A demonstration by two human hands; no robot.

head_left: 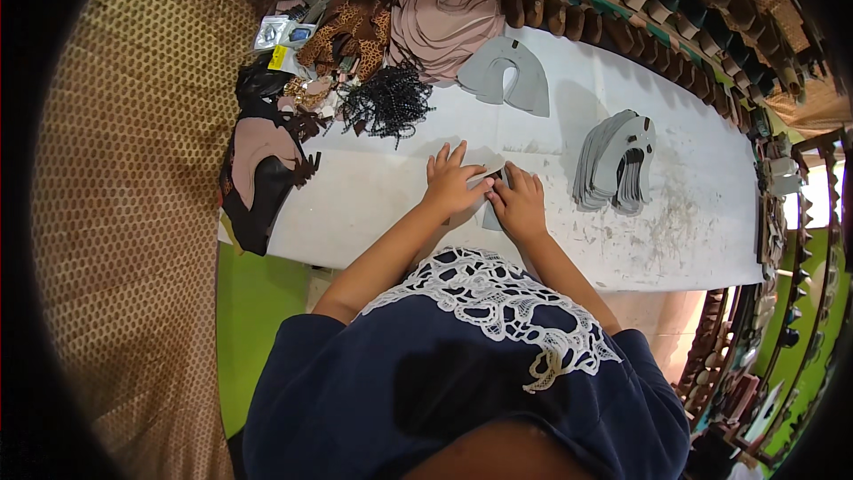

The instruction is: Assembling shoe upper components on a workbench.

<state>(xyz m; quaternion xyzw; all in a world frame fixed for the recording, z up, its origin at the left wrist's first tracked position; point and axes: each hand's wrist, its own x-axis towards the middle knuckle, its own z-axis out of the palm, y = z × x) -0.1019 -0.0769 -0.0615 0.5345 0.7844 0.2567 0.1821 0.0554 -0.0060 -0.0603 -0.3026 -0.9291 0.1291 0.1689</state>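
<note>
A grey U-shaped shoe-upper piece point(491, 218) lies at the near side of the white-covered table, mostly hidden by my hands. A small dark patch shows at its top. My left hand point(455, 183) grips its upper left edge with thumb and index finger; the other fingers stretch out over the table. My right hand point(522, 204) closes on the right side of the same piece, thumb close to the left one. To the right stands an overlapping stack of similar grey pieces point(613, 164) with dark tabs. Another few grey pieces point(502, 76) lie beyond my hands.
Pink-beige cut pieces point(444, 22), leopard-print pieces point(348, 36) and a heap of black braided trim point(386, 102) crowd the far left. Black and pink material point(260, 156) hangs over the left edge. Racks of shoe lasts point(569, 18) line the far side.
</note>
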